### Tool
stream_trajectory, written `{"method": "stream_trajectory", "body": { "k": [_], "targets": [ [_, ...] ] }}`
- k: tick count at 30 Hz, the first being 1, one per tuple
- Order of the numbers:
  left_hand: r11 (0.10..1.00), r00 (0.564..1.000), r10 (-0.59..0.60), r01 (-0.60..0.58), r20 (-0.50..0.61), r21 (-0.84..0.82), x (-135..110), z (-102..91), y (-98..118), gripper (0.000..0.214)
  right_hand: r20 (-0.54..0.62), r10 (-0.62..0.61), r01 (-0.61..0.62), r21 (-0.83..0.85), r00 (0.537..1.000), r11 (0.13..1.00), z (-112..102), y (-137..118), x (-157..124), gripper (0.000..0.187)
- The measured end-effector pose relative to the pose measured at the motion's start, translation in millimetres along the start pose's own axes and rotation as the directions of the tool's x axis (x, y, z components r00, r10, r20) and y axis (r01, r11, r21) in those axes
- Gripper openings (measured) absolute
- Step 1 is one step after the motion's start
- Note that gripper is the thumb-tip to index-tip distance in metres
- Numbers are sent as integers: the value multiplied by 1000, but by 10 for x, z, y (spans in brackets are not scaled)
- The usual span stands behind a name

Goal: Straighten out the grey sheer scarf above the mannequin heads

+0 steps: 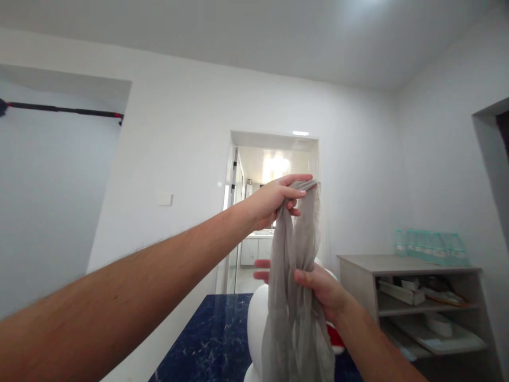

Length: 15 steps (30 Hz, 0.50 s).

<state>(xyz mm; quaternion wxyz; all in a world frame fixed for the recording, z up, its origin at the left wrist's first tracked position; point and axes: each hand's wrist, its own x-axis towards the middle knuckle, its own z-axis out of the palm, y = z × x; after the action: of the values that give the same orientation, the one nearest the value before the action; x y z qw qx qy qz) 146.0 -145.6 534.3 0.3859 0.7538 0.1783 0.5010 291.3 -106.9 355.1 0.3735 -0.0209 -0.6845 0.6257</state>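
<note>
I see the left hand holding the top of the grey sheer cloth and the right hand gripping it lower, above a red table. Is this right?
Not quite: the head view shows the table is dark blue, not red. The rest stands: the left hand holds the top of the grey sheer cloth, and the right hand grips it lower.

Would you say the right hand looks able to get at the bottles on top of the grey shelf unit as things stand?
Probably not at once. The right hand is closed on the grey sheer fabric, which the left hand also holds up high. The bottles stand well off to the right on the shelf unit, though nothing blocks the way.

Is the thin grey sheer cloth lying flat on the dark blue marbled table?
No, the thin grey sheer cloth hangs in the air, gripped by the left hand and right hand.
</note>
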Motion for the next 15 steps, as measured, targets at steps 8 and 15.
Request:
{"method": "stream_trajectory", "body": {
  "k": [8, 15],
  "targets": [
    [994, 957, -5, -27, -289, -105, -96, -612, -68, 39, 347, 46, -127, 216, 937, 968, -735, 526, -379, 16],
    [967, 775, -187, 37, -604, -253, -287, -1503, -786, 35, -229, -33, 77, 186, 973, 980, -1969, 445, -757, 24]
  ]
}}
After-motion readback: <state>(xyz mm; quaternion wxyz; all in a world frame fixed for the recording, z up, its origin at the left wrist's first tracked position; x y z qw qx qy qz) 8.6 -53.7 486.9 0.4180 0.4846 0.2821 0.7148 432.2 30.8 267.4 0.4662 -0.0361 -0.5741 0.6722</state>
